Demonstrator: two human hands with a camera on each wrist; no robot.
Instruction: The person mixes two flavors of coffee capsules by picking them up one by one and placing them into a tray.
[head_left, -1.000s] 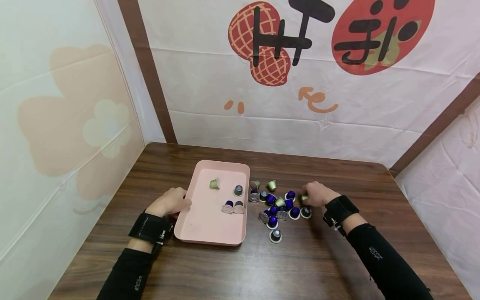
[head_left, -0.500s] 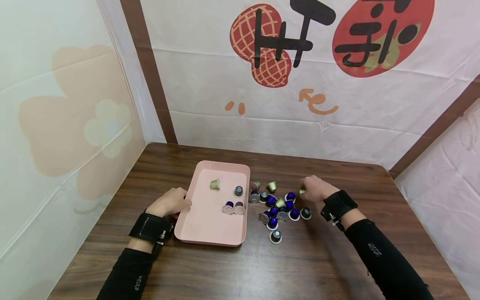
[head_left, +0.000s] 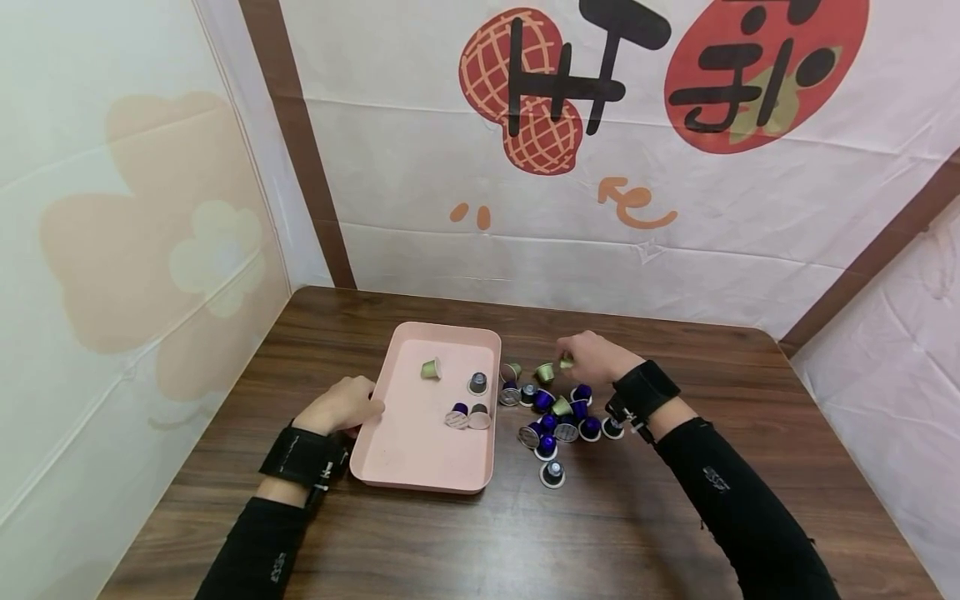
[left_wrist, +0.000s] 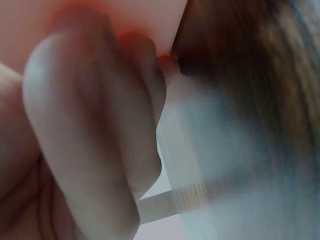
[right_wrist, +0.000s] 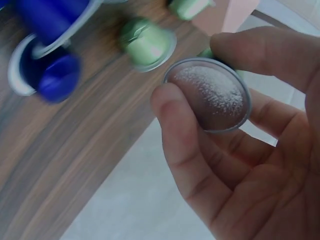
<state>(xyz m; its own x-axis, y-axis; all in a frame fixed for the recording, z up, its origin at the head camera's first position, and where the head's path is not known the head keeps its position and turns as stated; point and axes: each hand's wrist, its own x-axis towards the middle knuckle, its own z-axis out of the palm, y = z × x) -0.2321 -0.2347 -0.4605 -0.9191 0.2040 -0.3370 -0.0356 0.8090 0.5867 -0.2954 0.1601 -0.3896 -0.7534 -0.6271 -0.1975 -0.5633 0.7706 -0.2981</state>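
Observation:
My left hand grips the left rim of a pink tray, thumb on top; in the left wrist view its fingers curl at the tray's underside. Inside the tray lie a green coffee capsule, a dark grey one and two tipped ones showing their lids. My right hand pinches a green coffee capsule between thumb and fingers, its foil lid facing the wrist camera. It is above the table, just right of another green capsule standing there.
Right of the tray, a loose cluster of blue capsules, green ones and dark ones lies on the wooden table. One dark capsule stands nearer the front. A printed white cloth hangs behind the table.
My right hand has lifted the green coffee capsule from the cluster's right side and carried it left, toward the tray. My left hand and the tray have stayed in place.

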